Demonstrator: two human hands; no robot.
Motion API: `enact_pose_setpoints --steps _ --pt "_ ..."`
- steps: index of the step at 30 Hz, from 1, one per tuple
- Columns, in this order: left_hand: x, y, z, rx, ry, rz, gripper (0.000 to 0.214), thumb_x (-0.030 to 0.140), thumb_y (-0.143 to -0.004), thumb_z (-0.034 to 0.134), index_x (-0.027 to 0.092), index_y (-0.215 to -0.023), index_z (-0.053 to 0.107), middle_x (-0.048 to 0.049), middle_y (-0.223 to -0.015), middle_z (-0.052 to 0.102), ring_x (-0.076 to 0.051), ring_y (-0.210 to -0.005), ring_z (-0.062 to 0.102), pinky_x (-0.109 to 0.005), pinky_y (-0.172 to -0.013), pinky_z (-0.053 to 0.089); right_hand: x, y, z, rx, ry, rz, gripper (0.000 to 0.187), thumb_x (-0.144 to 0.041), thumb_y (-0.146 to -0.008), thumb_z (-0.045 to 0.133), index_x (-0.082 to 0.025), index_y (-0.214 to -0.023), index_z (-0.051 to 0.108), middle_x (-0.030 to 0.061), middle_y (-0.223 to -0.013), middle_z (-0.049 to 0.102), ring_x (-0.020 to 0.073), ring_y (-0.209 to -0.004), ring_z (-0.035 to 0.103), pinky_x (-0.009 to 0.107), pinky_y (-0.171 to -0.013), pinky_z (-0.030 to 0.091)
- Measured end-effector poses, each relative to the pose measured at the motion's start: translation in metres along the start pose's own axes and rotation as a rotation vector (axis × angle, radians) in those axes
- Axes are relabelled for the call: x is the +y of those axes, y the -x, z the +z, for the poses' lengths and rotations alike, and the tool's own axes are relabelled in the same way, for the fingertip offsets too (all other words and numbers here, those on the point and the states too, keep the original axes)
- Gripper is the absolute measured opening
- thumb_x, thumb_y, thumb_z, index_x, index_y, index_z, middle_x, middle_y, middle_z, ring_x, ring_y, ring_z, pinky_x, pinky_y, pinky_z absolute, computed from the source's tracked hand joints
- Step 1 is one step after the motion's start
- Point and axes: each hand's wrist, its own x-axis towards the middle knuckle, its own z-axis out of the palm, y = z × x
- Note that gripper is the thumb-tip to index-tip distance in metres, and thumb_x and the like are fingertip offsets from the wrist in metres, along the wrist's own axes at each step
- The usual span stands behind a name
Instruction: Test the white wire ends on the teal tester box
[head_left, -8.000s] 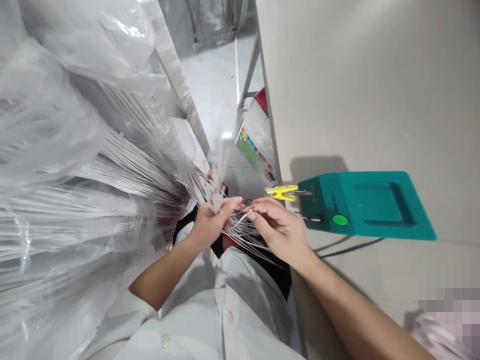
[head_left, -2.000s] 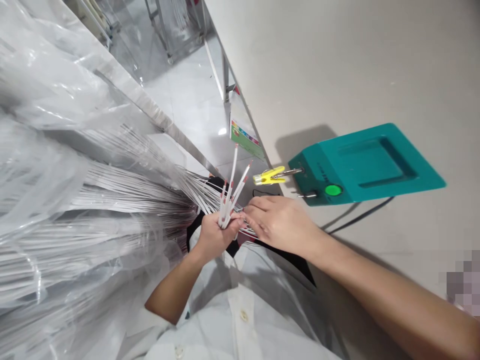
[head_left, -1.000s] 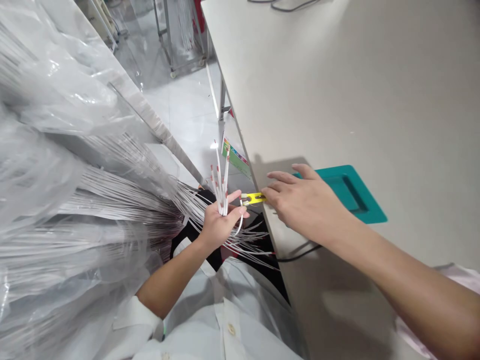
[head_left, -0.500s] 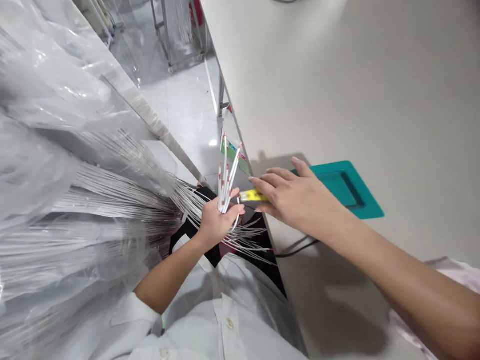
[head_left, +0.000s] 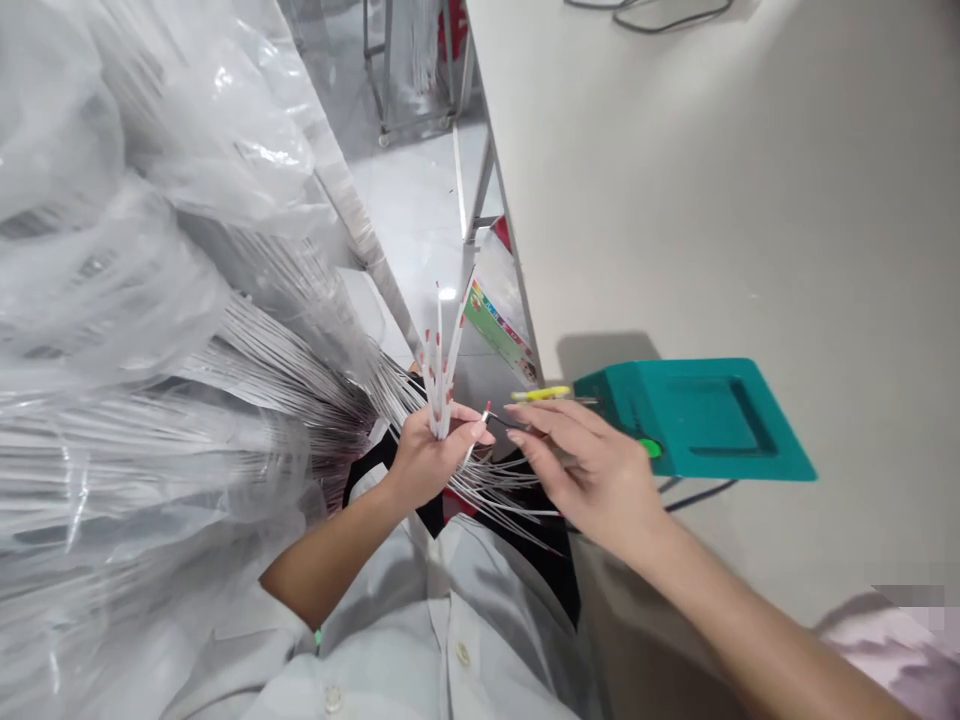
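Note:
A bunch of white wires (head_left: 439,400) with red tips stands up from my left hand (head_left: 431,455), which is closed around it. Between the thumb and finger of that hand one short wire end (head_left: 486,413) with a red tip points to the right. My right hand (head_left: 589,470) is beside it, thumb and forefinger pinched at a thin black wire (head_left: 502,421) that reaches toward that end. Just behind the right fingers is a yellow piece (head_left: 541,394) next to the teal device (head_left: 652,405), partly hidden by the hand.
Many long white wires (head_left: 277,360) lie under clear plastic sheets (head_left: 165,260) on the left. The grey table (head_left: 720,220) fills the right side, with a black cable (head_left: 675,22) at its far end. A green printed card (head_left: 499,330) is by the table edge.
My right hand has moved off the yellow piece and now pinches beside the left thumb. The view has shifted, and more of the teal device shows. My left hand still holds the wires.

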Motion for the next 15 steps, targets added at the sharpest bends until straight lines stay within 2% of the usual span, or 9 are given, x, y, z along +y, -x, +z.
enact_pose_setpoints --steps 3,5,9,12,15 --pt "0.002 0.007 -0.006 -0.045 0.018 0.002 0.014 0.029 -0.076 0.059 0.016 -0.075 0.061 -0.0001 -0.063 0.063 -0.006 -0.048 0.047 -0.022 -0.053 0.040 -0.006 0.004 0.020 -0.055 -0.339 0.233 0.016 -0.025 -0.081 0.059 -0.022 -0.095 0.066 0.0057 -0.089 0.068 0.0167 -0.079 0.064 0.030 -0.067 0.054" --pt "0.002 0.010 -0.007 -0.061 0.025 0.002 0.015 0.031 -0.076 0.058 0.016 -0.074 0.060 -0.0003 -0.062 0.062 -0.007 -0.050 0.049 -0.022 -0.054 0.040 -0.007 0.006 0.030 -0.034 -0.505 0.295 0.013 -0.025 -0.079 0.061 -0.024 -0.091 0.068 0.0041 -0.085 0.068 0.0163 -0.078 0.063 0.032 -0.068 0.054" --pt "0.002 0.013 -0.009 -0.088 0.005 0.010 0.017 0.030 -0.075 0.059 0.015 -0.067 0.058 -0.0008 -0.060 0.059 -0.009 -0.055 0.051 -0.023 -0.058 0.041 -0.004 0.010 0.041 0.047 -0.678 0.398 0.012 -0.022 -0.073 0.067 -0.029 -0.082 0.072 0.0021 -0.080 0.069 0.0160 -0.077 0.062 0.033 -0.069 0.054" --pt "0.003 0.016 -0.009 -0.107 -0.010 0.026 0.016 0.030 -0.075 0.059 0.015 -0.070 0.058 -0.0005 -0.058 0.058 -0.011 -0.058 0.053 -0.024 -0.061 0.043 -0.003 0.013 0.043 0.025 -0.909 0.575 0.007 -0.026 -0.069 0.071 -0.028 -0.075 0.073 0.0019 -0.077 0.067 0.0133 -0.064 0.060 0.027 -0.053 0.051" --pt "0.003 0.019 -0.008 -0.087 -0.033 0.017 0.016 0.030 -0.074 0.059 0.014 -0.072 0.059 -0.0005 -0.059 0.058 -0.011 -0.059 0.054 -0.024 -0.061 0.043 -0.002 0.012 0.044 -0.084 -1.146 0.750 0.008 -0.034 -0.066 0.072 -0.026 -0.069 0.072 0.0006 -0.072 0.063 0.0076 -0.045 0.050 0.022 -0.036 0.039"
